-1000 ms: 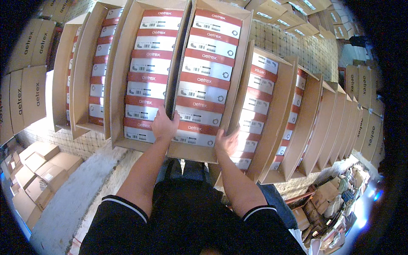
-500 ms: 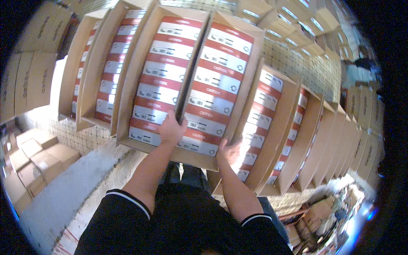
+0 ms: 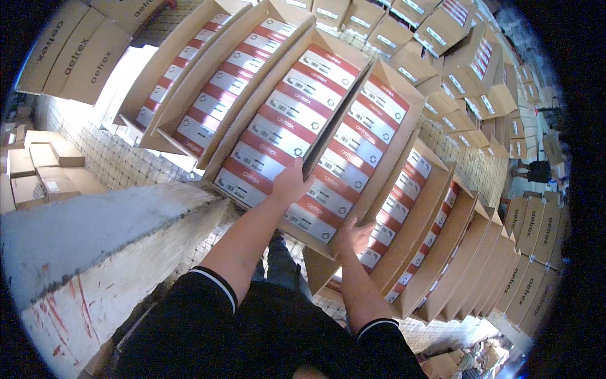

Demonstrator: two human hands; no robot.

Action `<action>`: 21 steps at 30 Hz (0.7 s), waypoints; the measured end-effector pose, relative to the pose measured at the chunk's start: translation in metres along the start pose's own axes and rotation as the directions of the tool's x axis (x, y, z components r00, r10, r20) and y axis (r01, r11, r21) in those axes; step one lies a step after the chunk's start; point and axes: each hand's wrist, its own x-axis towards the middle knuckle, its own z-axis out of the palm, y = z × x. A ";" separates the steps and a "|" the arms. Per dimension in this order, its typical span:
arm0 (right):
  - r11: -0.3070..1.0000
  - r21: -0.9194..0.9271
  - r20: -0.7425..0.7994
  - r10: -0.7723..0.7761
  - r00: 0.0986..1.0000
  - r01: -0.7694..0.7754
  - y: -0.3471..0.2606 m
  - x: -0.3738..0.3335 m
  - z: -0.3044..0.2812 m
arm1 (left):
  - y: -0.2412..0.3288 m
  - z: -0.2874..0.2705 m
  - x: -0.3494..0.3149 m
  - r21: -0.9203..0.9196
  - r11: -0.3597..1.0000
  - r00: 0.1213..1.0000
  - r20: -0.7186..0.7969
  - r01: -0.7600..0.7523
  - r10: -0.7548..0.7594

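Note:
An open cardboard carton [image 3: 379, 183] packed with a column of red and white shoe boxes [image 3: 344, 165] stands directly in front of me, tilted in view. My left hand [image 3: 292, 181] is closed over its left wall, at the narrow dark gap beside the neighbouring carton [image 3: 218, 165]. That neighbour holds a similar column of shoe boxes [image 3: 281, 126]. At the near right corner, my right hand [image 3: 355, 236] grips the right wall of the first carton, some fingers hidden behind the cardboard. Flaps on both cartons stand up.
More open cartons [image 3: 435, 252] run in a row to the right, and others [image 3: 221, 88] to the left. Closed cartons [image 3: 79, 57] are stacked far left. A concrete ledge [image 3: 107, 221] juts out at my left. Stacked cartons [image 3: 473, 76] fill the back right.
The view has turned and shifted, so the cartons appear farther right and more tilted. Both hands keep their places on the same carton; whether it has moved I cannot tell.

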 end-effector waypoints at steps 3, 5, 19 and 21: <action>1.000 0.005 0.035 0.026 0.999 -0.026 0.000 -0.001 -0.005 | -0.017 -0.009 -0.016 0.104 0.994 0.996 0.088 0.015 -0.025; 0.999 0.025 0.055 0.028 0.998 -0.029 0.003 0.002 -0.008 | -0.043 -0.019 -0.048 0.162 0.974 0.987 0.000 -0.158 0.160; 0.897 0.244 0.243 -0.425 0.872 0.369 0.081 -0.066 -0.014 | -0.218 -0.030 -0.232 -0.250 0.874 0.885 -0.108 0.416 -0.452; 0.930 0.258 0.351 -0.344 0.871 0.263 0.088 -0.074 -0.018 | -0.215 -0.021 -0.196 -0.230 0.879 0.898 -0.042 0.419 -0.439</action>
